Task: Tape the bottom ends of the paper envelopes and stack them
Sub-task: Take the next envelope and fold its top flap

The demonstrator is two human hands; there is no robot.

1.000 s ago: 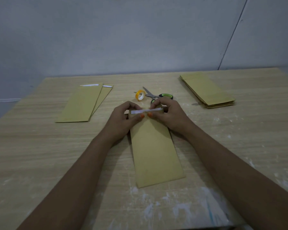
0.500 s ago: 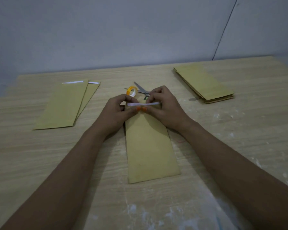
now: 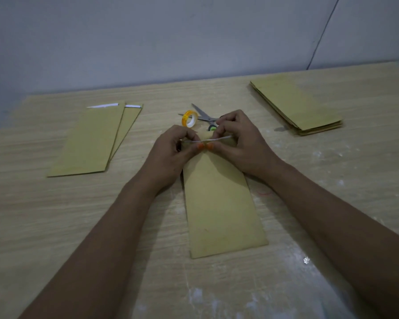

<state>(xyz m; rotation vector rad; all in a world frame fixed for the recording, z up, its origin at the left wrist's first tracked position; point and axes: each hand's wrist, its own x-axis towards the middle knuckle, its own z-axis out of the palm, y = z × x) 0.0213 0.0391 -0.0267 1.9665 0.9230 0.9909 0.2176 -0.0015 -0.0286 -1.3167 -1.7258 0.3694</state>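
Envelope lies mid-table, long axis toward near edge, far end lifted slightly. White tape strip sits across that far end, not yet pressed flat. Left hand and right hand both pinch strip and envelope end. Two taped envelopes overlapped toward far-left corner: done. Untaped stack at far-right: most work left. Tape roll and scissors lie just beyond hands.

Wooden table against a plain grey wall
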